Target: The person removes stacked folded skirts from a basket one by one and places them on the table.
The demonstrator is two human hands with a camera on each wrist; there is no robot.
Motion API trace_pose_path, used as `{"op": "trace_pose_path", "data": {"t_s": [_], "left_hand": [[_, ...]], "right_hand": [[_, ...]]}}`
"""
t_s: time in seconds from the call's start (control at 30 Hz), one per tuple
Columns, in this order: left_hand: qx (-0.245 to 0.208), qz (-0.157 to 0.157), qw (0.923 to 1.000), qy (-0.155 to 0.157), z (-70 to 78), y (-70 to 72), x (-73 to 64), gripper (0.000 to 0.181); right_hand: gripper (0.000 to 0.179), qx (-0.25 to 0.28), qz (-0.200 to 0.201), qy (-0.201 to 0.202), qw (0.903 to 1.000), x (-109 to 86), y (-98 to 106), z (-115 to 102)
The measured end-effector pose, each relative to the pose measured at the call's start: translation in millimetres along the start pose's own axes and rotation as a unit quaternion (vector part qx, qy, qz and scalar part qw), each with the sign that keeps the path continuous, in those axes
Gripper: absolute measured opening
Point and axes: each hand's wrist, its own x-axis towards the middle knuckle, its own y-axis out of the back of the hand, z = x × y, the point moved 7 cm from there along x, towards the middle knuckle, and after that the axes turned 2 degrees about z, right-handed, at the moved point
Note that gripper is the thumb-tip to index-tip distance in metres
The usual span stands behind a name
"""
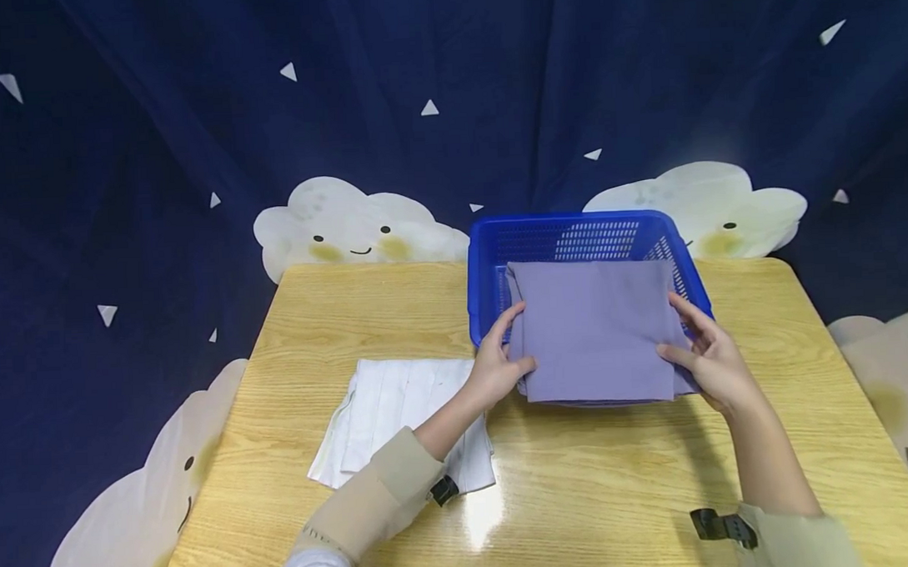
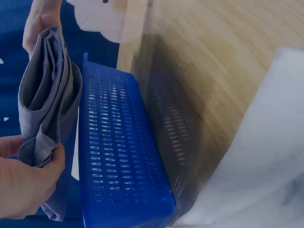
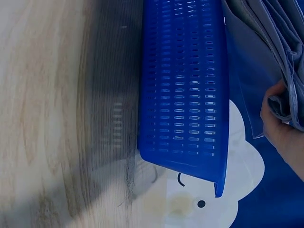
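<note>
A folded greyish-purple cloth (image 1: 594, 329) is held over the front part of a blue plastic basket (image 1: 491, 282). My left hand (image 1: 497, 364) grips its left side, thumb on top and fingers at the edge. At the opposite side my right hand (image 1: 715, 359) pinches the right edge in the same way. Seen from the left wrist, several layers of the folded cloth (image 2: 50, 90) show above the basket's rim, between both hands. The right wrist view has the cloth (image 3: 280, 52) at its upper right, with fingers around a lower fold. Most of the basket's inside is hidden beneath the cloth.
A folded white cloth (image 1: 406, 402) lies on the wooden table (image 1: 335, 313), left of the basket and partly under my left forearm. Behind the table hangs a dark blue curtain (image 1: 386, 52) with white triangles and smiling clouds.
</note>
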Motion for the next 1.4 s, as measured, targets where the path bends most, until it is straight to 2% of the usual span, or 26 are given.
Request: {"op": "trace_pose_path", "data": {"t_s": [0.43,0.57,0.7,0.8,1.03,1.27,1.4], "left_hand": [[-0.003,0.001,0.9999,-0.015,-3.1,-1.5,-13.3,0.081],[0.005,0.002,0.9999,-0.012,-4.9,-1.7,-16.5,0.081],[-0.005,-0.005,1.0000,-0.005,-6.9,-1.9,-19.9,0.081],[-0.017,-0.013,0.9997,-0.005,-4.6,-2.1,-23.5,0.081],[-0.035,-0.021,0.9988,-0.025,19.1,-1.4,-39.2,0.076],[-0.018,-0.021,0.9992,-0.029,18.2,-2.3,-47.5,0.076],[-0.029,-0.020,0.9991,-0.025,15.6,-3.3,-51.4,0.077]], "right_hand": [[0.072,-0.009,0.002,0.027,0.9996,-14.1,-3,3],[0.071,-0.004,0.005,0.040,0.9992,-16.9,-4,3],[0.071,0.003,0.002,0.046,0.9989,-19.7,-5,2],[0.071,0.005,0.000,0.045,0.9990,-22.6,-6,3],[0.071,-0.022,-0.005,0.038,0.9990,-30.3,-8,6],[0.072,-0.018,-0.007,0.050,0.9985,-37.3,-9,7],[0.072,-0.003,-0.008,0.061,0.9981,-41.4,-10,8]]}}
